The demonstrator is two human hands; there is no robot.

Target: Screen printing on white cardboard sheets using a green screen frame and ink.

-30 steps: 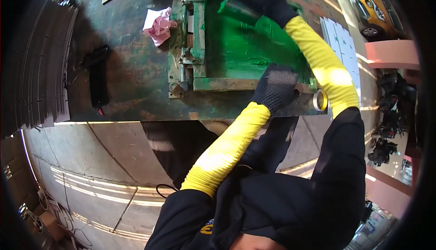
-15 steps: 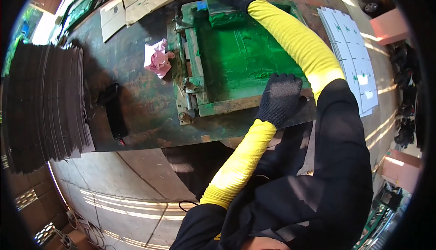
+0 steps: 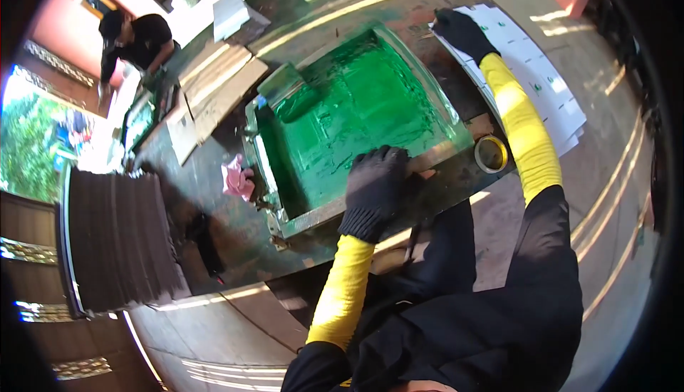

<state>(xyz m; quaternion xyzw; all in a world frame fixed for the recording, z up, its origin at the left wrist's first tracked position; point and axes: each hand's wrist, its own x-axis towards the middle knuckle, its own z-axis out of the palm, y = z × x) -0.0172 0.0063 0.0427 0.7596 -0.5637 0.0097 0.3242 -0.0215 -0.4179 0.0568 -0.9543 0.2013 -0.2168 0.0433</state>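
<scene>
Right fingers [image 3: 444,23] overlap white sheets [image 3: 533,71] — long axis slanting far-left.

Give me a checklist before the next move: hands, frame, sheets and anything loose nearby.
1. Left hand at the frame's near edge: ok.
2. Right hand at the white sheets' far end: ok; whether its grip has one: cannot tell.
3. Frame flat on the table: cannot tell.
4. Green-coated block out of both hands: ok, at the frame's far left.
5. Sheets squared up: not ok, near-end edges staggered.
6. Tape roll and pink cloth off the frame: ok.
</scene>
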